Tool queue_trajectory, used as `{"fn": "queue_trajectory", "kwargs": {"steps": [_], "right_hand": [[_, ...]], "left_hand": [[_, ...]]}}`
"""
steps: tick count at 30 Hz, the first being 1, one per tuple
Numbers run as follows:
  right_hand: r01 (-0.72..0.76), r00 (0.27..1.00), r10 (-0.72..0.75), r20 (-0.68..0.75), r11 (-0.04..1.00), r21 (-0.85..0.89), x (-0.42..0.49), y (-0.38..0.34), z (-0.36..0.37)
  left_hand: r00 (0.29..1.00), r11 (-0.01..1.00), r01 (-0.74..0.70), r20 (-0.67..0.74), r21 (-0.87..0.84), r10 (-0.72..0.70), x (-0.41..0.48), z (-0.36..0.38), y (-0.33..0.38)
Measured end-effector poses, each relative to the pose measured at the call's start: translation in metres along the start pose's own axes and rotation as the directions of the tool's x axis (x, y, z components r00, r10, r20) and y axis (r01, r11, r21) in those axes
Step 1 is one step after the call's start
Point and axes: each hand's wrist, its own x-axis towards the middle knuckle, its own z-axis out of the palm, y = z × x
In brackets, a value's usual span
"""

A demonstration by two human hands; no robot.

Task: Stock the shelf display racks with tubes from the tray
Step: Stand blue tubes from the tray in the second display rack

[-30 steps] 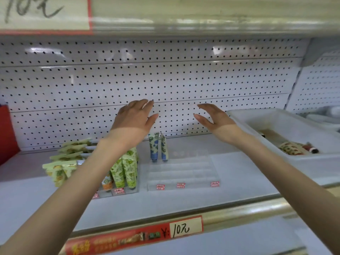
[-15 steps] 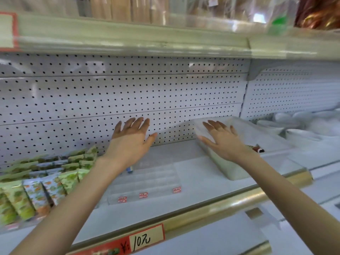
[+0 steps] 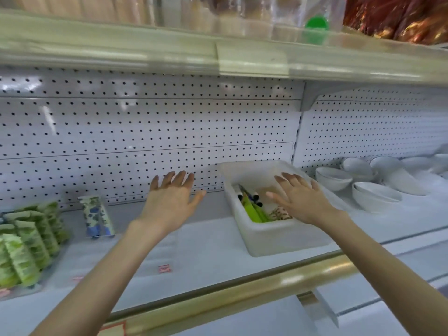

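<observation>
Restock run, pick-up step. Right hand [image 3: 301, 200] hovers over the open white tray [image 3: 278, 240], fingers spread and straight, palm down, holding nothing; it looks just above the contents, though blur makes contact hard to rule out. Left hand [image 3: 169, 202] likewise flat, splayed, empty, raised before the pegboard [image 3: 145, 132] between the tray and the stocked racks, touching nothing visible. Tray sits on the shelf [image 3: 213, 241] right of centre, back against the pegboard, white bowls [image 3: 373, 197] near it further right. Inside: a few loose tubes lying flat, green tubes [image 3: 253, 210] with dark caps along the left wall, a brown-patterned tube [image 3: 278, 213] partly under the right hand. On display: blue-patterned tubes [image 3: 97, 214] upright at the back of a clear rack [image 3: 167, 253] with otherwise bare lanes, a red price tag [image 3: 164, 268] on its front lip; further left, rows of green-patterned tubes [image 3: 29, 248] fill another rack. Judgement: stocking partly done, tray nearly spent. Next move calls for the right hand to drop into the tray, close round one tube by its body, lift it clear of the wall, carry it left and stand it upright in a bare lane behind the tag, left hand free to steady the light rack
</observation>
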Motion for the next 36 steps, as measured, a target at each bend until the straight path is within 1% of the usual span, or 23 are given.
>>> {"fn": "queue_trajectory", "kwargs": {"steps": [5,12,17,20,23,25,26,29,30,31,33,36], "right_hand": [[0.055,0.998,-0.056,0.038,0.998,0.011,0.007,0.035,0.008],[0.116,0.992,-0.116,0.057,0.993,-0.006,0.020,0.052,0.007],[0.100,0.994,-0.102,0.049,0.994,0.038,0.039,0.056,0.006],[0.117,0.991,-0.118,0.062,0.993,0.018,0.057,0.050,0.004],[0.138,0.987,-0.136,0.087,0.990,-0.014,0.080,0.035,0.003],[0.155,0.980,-0.153,0.127,0.988,-0.002,0.098,0.024,0.010],[0.162,0.972,-0.165,0.168,0.986,0.031,0.106,0.017,0.014],[0.119,0.928,-0.183,0.326,0.971,0.206,0.135,0.003,0.035],[0.098,0.910,-0.181,0.373,0.968,0.230,0.143,-0.001,0.043],[0.085,0.902,-0.174,0.395,0.969,0.232,0.149,-0.003,0.048],[0.070,0.902,-0.135,0.410,0.983,0.168,0.158,-0.006,0.059],[0.081,0.918,-0.118,0.378,0.991,0.111,0.168,0.001,0.077]], "left_hand": [[0.999,0.999,0.034,-0.008,0.001,-0.034,0.010,0.013,0.038],[0.997,0.997,0.071,0.029,0.042,-0.072,0.022,0.023,0.061],[0.995,0.997,0.076,0.067,0.022,-0.078,0.040,0.025,0.061],[0.991,0.997,0.071,0.115,0.011,-0.072,0.057,0.028,0.059],[0.993,0.999,0.031,0.115,0.012,-0.032,0.075,0.033,0.059],[0.994,1.000,0.009,0.106,-0.002,-0.009,0.085,0.038,0.060],[0.995,1.000,0.000,0.103,-0.009,0.001,0.088,0.041,0.059],[0.994,0.999,-0.030,0.102,-0.034,0.033,0.096,0.047,0.055],[0.994,0.998,-0.034,0.103,-0.046,0.039,0.097,0.048,0.054],[0.994,0.997,-0.035,0.104,-0.063,0.041,0.098,0.049,0.053],[0.993,0.994,-0.038,0.104,-0.102,0.049,0.100,0.050,0.051],[0.993,0.982,-0.046,0.097,-0.182,0.065,0.103,0.051,0.048]]}}
